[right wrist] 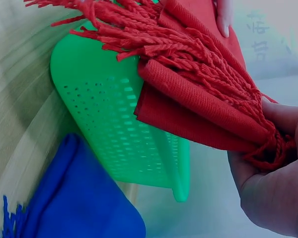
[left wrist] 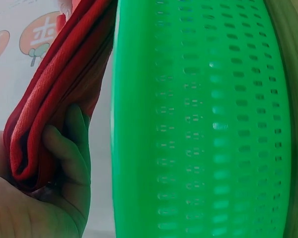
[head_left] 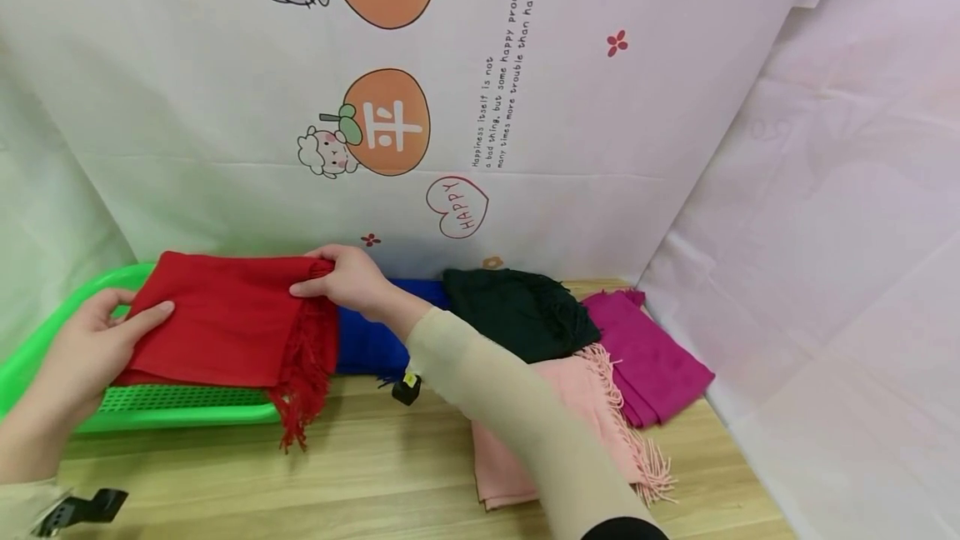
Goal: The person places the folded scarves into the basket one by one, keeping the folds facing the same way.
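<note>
A folded red scarf (head_left: 225, 319) with a fringe on its right end is held between both hands over a green plastic basket (head_left: 187, 415). My left hand (head_left: 93, 348) grips its left edge, thumb on top and fingers beneath; the left wrist view shows the fingers curled under the folded layers (left wrist: 39, 114). At the fringed end, my right hand (head_left: 356, 282) pinches the far right corner, thumb on top. In the right wrist view the fringe (right wrist: 188, 54) hangs along that end, above the basket's perforated side (right wrist: 119, 134). The scarf hides most of the basket's inside.
Right of the basket lies a folded blue scarf (head_left: 367, 340), then a dark green one (head_left: 510, 307). A pink fringed scarf (head_left: 502, 457) lies nearer, partly under my right forearm, and a magenta one (head_left: 652, 357) sits farther right. A printed white cloth (head_left: 562, 107) hangs behind the wooden table (head_left: 360, 473).
</note>
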`<move>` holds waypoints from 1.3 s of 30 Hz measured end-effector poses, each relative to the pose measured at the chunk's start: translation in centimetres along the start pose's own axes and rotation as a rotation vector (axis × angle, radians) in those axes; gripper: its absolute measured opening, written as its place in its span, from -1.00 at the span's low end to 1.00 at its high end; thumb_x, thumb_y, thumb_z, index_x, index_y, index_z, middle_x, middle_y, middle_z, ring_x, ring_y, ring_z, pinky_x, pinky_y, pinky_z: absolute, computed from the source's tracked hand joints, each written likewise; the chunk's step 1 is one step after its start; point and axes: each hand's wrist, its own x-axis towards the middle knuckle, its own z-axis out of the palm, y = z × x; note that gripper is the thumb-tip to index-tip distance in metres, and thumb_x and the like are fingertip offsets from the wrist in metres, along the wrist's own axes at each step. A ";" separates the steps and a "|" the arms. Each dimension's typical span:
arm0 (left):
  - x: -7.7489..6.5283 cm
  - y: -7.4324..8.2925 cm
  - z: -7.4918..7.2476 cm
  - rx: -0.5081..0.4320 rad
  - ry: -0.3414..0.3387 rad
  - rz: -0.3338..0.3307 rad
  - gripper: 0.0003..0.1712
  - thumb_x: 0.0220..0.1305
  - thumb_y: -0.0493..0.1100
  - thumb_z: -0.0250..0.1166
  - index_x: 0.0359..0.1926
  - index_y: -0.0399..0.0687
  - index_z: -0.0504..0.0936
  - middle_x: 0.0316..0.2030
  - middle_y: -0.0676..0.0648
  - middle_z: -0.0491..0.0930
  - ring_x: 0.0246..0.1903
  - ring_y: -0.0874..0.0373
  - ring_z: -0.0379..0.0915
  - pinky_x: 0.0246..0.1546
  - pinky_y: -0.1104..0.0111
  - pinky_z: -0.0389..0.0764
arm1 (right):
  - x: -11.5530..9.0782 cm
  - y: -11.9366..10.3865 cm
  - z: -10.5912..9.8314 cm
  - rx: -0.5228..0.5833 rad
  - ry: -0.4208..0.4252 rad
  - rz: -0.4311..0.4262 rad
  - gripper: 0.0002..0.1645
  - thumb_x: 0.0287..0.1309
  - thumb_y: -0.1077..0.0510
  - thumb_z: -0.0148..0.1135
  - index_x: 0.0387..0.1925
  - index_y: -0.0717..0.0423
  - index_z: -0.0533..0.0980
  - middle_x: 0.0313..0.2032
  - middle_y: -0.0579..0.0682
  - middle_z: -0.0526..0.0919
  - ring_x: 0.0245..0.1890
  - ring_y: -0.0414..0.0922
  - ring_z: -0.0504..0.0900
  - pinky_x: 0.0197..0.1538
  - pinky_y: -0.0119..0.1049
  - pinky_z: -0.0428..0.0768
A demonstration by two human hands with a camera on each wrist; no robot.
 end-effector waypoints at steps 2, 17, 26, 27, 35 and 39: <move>0.0 -0.2 -0.1 0.019 0.007 -0.003 -0.65 0.74 0.05 0.21 0.10 -0.13 0.39 -0.46 0.12 0.76 -0.53 0.07 0.76 -0.46 0.32 0.75 | 0.2 0.0 0.3 0.006 0.003 0.005 -0.43 0.33 0.16 0.63 0.32 0.09 0.69 -0.08 -0.24 0.75 -0.18 -0.29 0.69 -0.13 -0.36 0.71; 1.1 -2.4 -1.3 0.033 0.000 -0.026 -0.55 0.73 0.12 0.21 0.11 -0.19 0.37 -0.43 0.08 0.76 -0.50 0.01 0.78 -0.45 0.26 0.78 | 1.3 0.3 2.4 -0.026 0.034 0.040 -0.41 0.35 0.14 0.62 0.36 0.02 0.67 0.04 -0.19 0.74 -0.15 -0.29 0.66 -0.12 -0.34 0.70; 1.4 -3.4 -1.8 0.088 0.000 -0.040 -0.46 0.74 0.14 0.17 0.17 -0.30 0.35 -0.41 0.15 0.72 -0.49 0.05 0.76 -0.44 0.25 0.77 | 1.7 0.9 3.8 -0.010 0.058 0.046 -0.44 0.34 0.15 0.63 0.32 0.04 0.69 0.04 -0.15 0.73 -0.18 -0.26 0.65 -0.17 -0.33 0.68; 1.4 -3.5 -1.8 0.103 0.000 -0.041 -0.44 0.75 0.15 0.16 0.18 -0.33 0.34 -0.41 0.14 0.72 -0.49 0.06 0.75 -0.44 0.25 0.76 | 1.7 0.9 4.0 -0.012 0.064 0.049 -0.45 0.34 0.15 0.63 0.32 0.04 0.69 0.03 -0.16 0.73 -0.19 -0.27 0.64 -0.18 -0.33 0.68; 1.7 -4.6 -1.8 0.198 0.005 -0.052 -0.34 0.77 0.15 0.11 0.23 -0.47 0.31 -0.37 0.03 0.69 -0.50 0.06 0.69 -0.45 0.25 0.70 | 2.0 1.2 5.2 -0.054 0.076 0.083 -0.48 0.35 0.15 0.62 0.30 -0.02 0.70 -0.02 -0.20 0.72 -0.23 -0.28 0.62 -0.23 -0.35 0.66; 2.0 -4.9 -1.9 0.228 -0.007 -0.064 -0.31 0.77 0.16 0.10 0.24 -0.51 0.29 -0.35 -0.03 0.68 -0.49 0.05 0.67 -0.45 0.23 0.69 | 2.0 1.4 5.5 -0.074 0.068 0.082 -0.50 0.35 0.16 0.61 0.28 -0.03 0.71 -0.05 -0.22 0.71 -0.25 -0.28 0.62 -0.27 -0.36 0.64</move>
